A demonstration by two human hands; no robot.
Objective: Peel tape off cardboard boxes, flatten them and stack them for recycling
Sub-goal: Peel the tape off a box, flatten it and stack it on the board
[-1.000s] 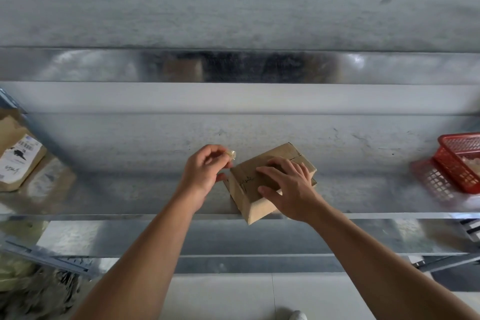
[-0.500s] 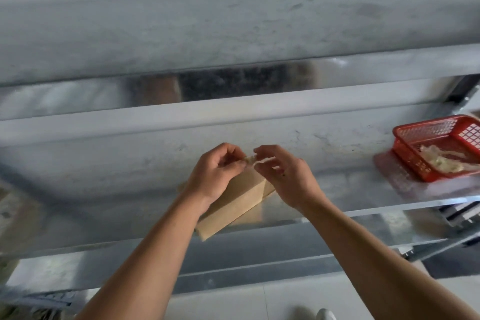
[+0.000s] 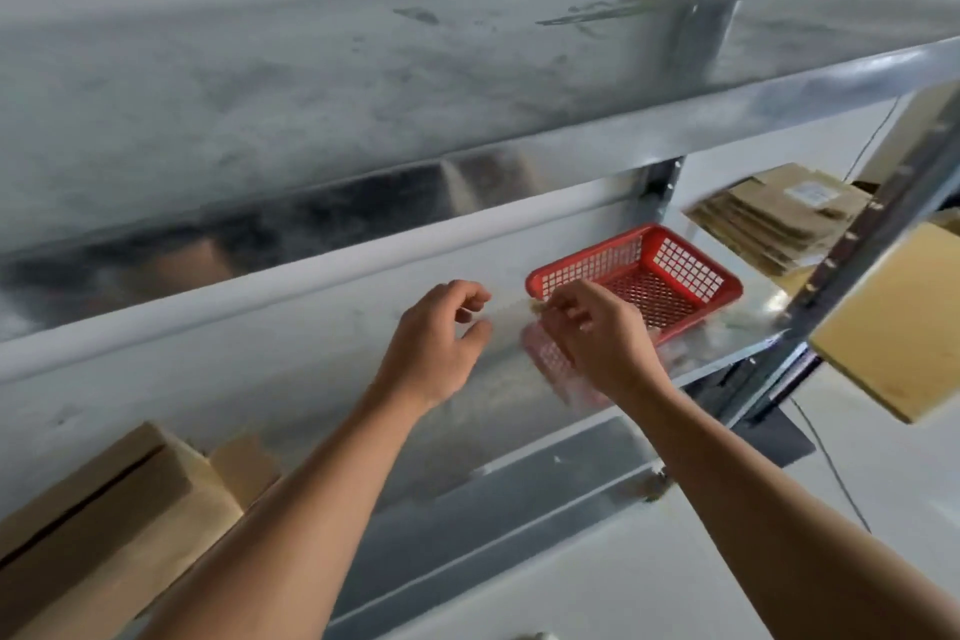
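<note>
My right hand (image 3: 597, 333) pinches a short, blurred strip of clear tape (image 3: 519, 311) between thumb and fingers, just left of a red mesh basket (image 3: 680, 270) on the metal shelf. Beside it, my left hand (image 3: 441, 343) hovers with fingers curled but apart, holding nothing. The tape strip reaches toward my left fingertips; I cannot tell whether it touches them. A brown cardboard box (image 3: 104, 509) lies on the shelf at the lower left, away from both hands. Flattened cardboard pieces (image 3: 779, 218) are stacked at the far right of the shelf.
The metal shelf (image 3: 363, 405) has an upper shelf (image 3: 467, 68) close overhead and an upright post (image 3: 852, 276) at its right end. A flat cardboard sheet (image 3: 893, 322) sticks out beyond that post. A cable (image 3: 831, 463) hangs at the lower right.
The view has swung right. The box has left my hands and now lies at the lower left. Both hands have moved right toward the red basket, the right one carrying tape.
</note>
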